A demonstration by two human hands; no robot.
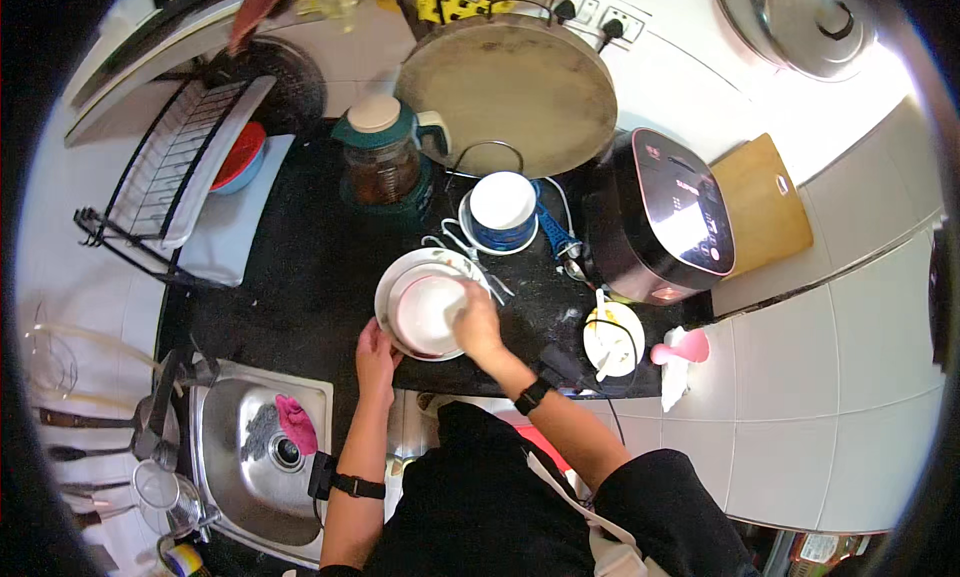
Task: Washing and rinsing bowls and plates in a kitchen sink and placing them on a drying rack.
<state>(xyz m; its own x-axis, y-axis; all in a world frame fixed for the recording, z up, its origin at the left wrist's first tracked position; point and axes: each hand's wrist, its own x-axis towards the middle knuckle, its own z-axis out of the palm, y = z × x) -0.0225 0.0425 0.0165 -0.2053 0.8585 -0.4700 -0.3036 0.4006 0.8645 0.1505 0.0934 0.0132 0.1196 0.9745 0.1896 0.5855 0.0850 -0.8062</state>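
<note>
A stack of white bowls is just in front of me at the counter's front. The outermost is a large bowl (390, 277) with a patterned rim, and smaller ones nest in it, the top one a small white bowl (427, 312). My left hand (375, 359) grips the large bowl at its lower left side. At the right of the stack, my right hand (478, 323) holds the rim of the small bowl; it is slightly blurred and its fingertips are partly hidden. Behind the stack, a white bowl (504, 200) sits on blue-patterned ones.
The steel sink (262, 517) with a pink cloth (296, 425) lies left. A glass kettle (381, 164), a large round pan (510, 89) and a rice cooker (660, 217) stand behind. At right is a bowl with spoons (619, 341). A dish rack (180, 161) stands at far left.
</note>
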